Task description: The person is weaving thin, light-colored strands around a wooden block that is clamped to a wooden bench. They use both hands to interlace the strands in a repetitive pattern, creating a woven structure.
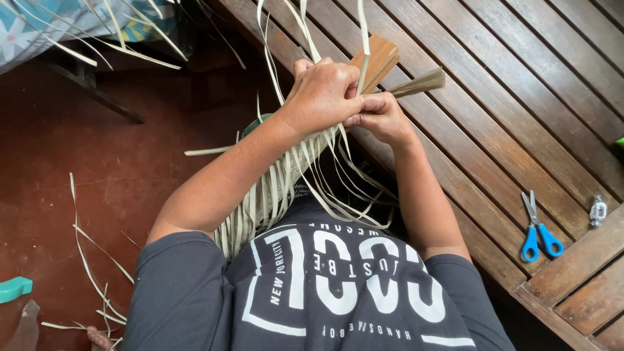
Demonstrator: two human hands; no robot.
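Item: woven palm-strip piece (273, 195), held in both hands above the lap, at the near-left edge of the slatted wooden table (494, 84).

I see the left hand (322, 94) clenched over a bunch of pale strips at the weave's top; the right hand (382, 117) pinches strips just beside it, the two hands touching. A wooden block (380, 58) shows behind the knuckles. Blue-handled scissors (539, 231) lie near the table's near-right corner, a small metal object (597, 210) beside them. Loose strips (91, 260) litter the red floor.
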